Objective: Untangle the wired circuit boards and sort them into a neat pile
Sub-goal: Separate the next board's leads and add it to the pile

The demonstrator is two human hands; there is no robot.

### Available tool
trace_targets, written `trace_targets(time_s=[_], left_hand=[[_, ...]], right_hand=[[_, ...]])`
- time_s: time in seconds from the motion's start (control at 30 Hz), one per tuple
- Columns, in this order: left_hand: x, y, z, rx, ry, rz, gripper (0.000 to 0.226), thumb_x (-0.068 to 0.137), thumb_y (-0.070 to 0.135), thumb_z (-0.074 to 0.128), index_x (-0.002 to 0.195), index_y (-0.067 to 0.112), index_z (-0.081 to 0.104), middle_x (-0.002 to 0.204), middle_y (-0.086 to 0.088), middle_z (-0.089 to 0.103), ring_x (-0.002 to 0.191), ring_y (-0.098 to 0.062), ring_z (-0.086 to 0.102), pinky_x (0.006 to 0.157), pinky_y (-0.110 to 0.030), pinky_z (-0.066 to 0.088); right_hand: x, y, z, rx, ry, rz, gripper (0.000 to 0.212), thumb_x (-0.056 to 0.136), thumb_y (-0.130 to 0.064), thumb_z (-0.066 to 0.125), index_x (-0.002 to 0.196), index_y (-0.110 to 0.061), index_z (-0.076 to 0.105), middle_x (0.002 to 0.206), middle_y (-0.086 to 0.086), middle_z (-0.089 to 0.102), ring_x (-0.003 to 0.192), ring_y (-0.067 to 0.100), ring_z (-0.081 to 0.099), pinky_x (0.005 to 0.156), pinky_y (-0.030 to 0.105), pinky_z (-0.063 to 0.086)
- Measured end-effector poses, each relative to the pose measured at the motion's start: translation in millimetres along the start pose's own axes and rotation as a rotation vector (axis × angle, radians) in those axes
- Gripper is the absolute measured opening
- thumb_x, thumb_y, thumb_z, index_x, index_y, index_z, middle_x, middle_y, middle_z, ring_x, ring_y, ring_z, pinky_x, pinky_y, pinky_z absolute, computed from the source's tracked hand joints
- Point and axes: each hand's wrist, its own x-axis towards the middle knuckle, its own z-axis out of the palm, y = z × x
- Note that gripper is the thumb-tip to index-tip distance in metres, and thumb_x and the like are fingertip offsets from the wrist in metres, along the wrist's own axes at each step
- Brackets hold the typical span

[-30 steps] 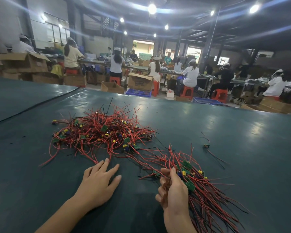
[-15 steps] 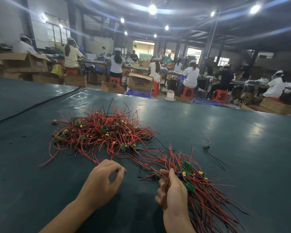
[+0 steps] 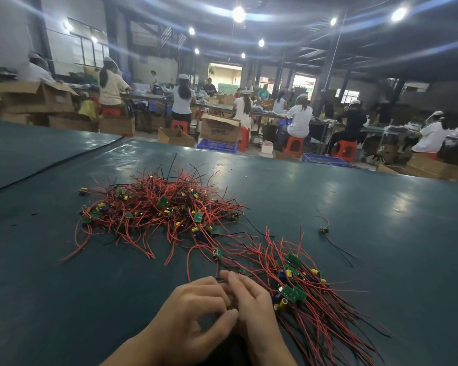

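Head view, looking across a green table mat (image 3: 64, 299). Far and left of centre, heaped loose: tangled heap (image 3: 159, 210) of red-wired circuit boards, leads looping every way. Nearer and to the right, set apart from it but linked by a few trailing strands: neat pile (image 3: 310, 294), boards bunched at the far end, leads combed toward the near right. Laid so, most likely, to keep finished pieces from snagging again and to make adding the next one easy. Well off to the far right, alone: stray board (image 3: 324, 229) with its leads.

Near centre, left hand (image 3: 193, 320), wrist low, fingers curled, thumb and forefinger rounded into a ring, tips touching right hand (image 3: 251, 305). Just beside the pile's left edge, right hand with fingers reaching toward the far side, slightly bent, over the nearest red leads. Held together like this presumably to work one piece free between the fingertips. Pinching a lead or a board, or nothing: cannot tell for either hand, hidden between the palms.
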Motion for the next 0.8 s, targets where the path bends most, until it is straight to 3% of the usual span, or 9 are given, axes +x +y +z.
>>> trace_targets(time_s=[0.13, 0.2, 0.27, 0.33, 0.43, 0.53, 0.57, 0.67, 0.8], left_hand=[[2.6, 3.0, 4.6, -0.228, -0.039, -0.254, 0.041, 0.094, 0.044, 0.047, 0.06, 0.02, 0.051, 0.059, 0.009, 0.049, 0.058, -0.008, 0.045, 0.058, -0.029, 0.041], [4.8, 1.8, 7.5, -0.388, 0.029, -0.458, 0.047, 0.091, 0.055, 0.041, 0.061, 0.02, 0.048, 0.059, 0.006, 0.046, 0.058, -0.009, 0.042, 0.058, -0.03, 0.037], [7.2, -2.4, 6.7, -0.427, 0.083, -0.599, 0.054, 0.091, 0.06, 0.042, 0.062, 0.017, 0.055, 0.063, -0.001, 0.056, 0.062, -0.019, 0.053, 0.064, -0.038, 0.044], [10.6, -6.1, 4.6, -0.55, 0.14, -0.761, 0.052, 0.087, 0.058, 0.046, 0.069, 0.013, 0.066, 0.074, -0.01, 0.069, 0.069, -0.023, 0.065, 0.067, -0.034, 0.052], [14.2, -11.1, 2.4, -0.82, 0.252, -0.992, 0.048, 0.078, 0.05, 0.048, 0.09, 0.009, 0.07, 0.081, -0.013, 0.072, 0.062, -0.021, 0.067, 0.053, -0.029, 0.052], [13.1, -14.0, 0.6, -0.937, 0.255, -1.046, 0.048, 0.087, 0.047, 0.046, 0.11, 0.01, 0.063, 0.089, -0.011, 0.073, 0.063, -0.019, 0.066, 0.051, -0.029, 0.052], [12.3, -14.7, -0.3, -0.958, 0.258, -1.047, 0.048, 0.087, 0.047, 0.046, 0.114, 0.011, 0.061, 0.093, -0.012, 0.073, 0.067, -0.021, 0.067, 0.054, -0.03, 0.053], [12.3, -17.5, -1.7, -0.947, 0.294, -1.026, 0.056, 0.079, 0.049, 0.053, 0.12, 0.011, 0.056, 0.1, -0.015, 0.071, 0.073, -0.024, 0.067, 0.059, -0.034, 0.054], [16.2, -18.8, -1.5, -0.933, 0.396, -0.977, 0.046, 0.074, 0.042, 0.058, 0.108, 0.011, 0.054, 0.095, -0.012, 0.073, 0.067, -0.022, 0.068, 0.057, -0.032, 0.052]], right_hand=[[-0.9, -0.2, -0.4, -0.038, 0.048, -0.113, 0.022, 0.097, -0.007, 0.052, 0.086, -0.005, 0.071, 0.066, 0.005, 0.069, 0.061, 0.016, 0.065, 0.062, 0.031, 0.057], [-1.1, -0.6, -2.8, -0.093, 0.072, -0.181, 0.023, 0.096, -0.007, 0.052, 0.085, -0.007, 0.072, 0.065, 0.003, 0.069, 0.06, 0.012, 0.066, 0.057, 0.023, 0.054], [-1.0, -1.3, -4.2, -0.136, 0.082, -0.223, 0.026, 0.097, -0.009, 0.052, 0.083, -0.012, 0.074, 0.067, 0.001, 0.07, 0.064, 0.01, 0.067, 0.06, 0.02, 0.054], [-2.7, -3.1, -4.3, -0.113, 0.061, -0.223, 0.028, 0.097, -0.009, 0.052, 0.081, -0.011, 0.075, 0.068, 0.002, 0.071, 0.065, 0.009, 0.068, 0.06, 0.02, 0.054], [-6.2, -4.7, -2.4, -0.098, -0.001, -0.222, 0.028, 0.097, -0.005, 0.05, 0.08, -0.004, 0.073, 0.069, 0.006, 0.073, 0.065, 0.015, 0.071, 0.055, 0.023, 0.055], [-7.2, -1.8, -0.6, -0.166, -0.053, -0.244, 0.032, 0.098, -0.008, 0.05, 0.078, -0.012, 0.076, 0.078, 0.013, 0.073, 0.075, 0.032, 0.071, 0.068, 0.047, 0.059], [-7.7, -1.2, 0.2, -0.182, -0.074, -0.241, 0.033, 0.098, -0.009, 0.051, 0.079, -0.015, 0.077, 0.079, 0.012, 0.074, 0.074, 0.031, 0.07, 0.07, 0.047, 0.058], [-10.9, -1.9, 1.4, -0.207, -0.108, -0.235, 0.032, 0.097, -0.009, 0.052, 0.078, -0.018, 0.077, 0.069, 0.001, 0.072, 0.055, 0.005, 0.061, 0.049, 0.02, 0.047], [-11.0, -3.3, -0.6, -0.207, -0.102, -0.252, 0.034, 0.095, -0.008, 0.054, 0.07, -0.016, 0.076, 0.062, -0.002, 0.068, 0.049, 0.002, 0.052, 0.045, 0.014, 0.038]])
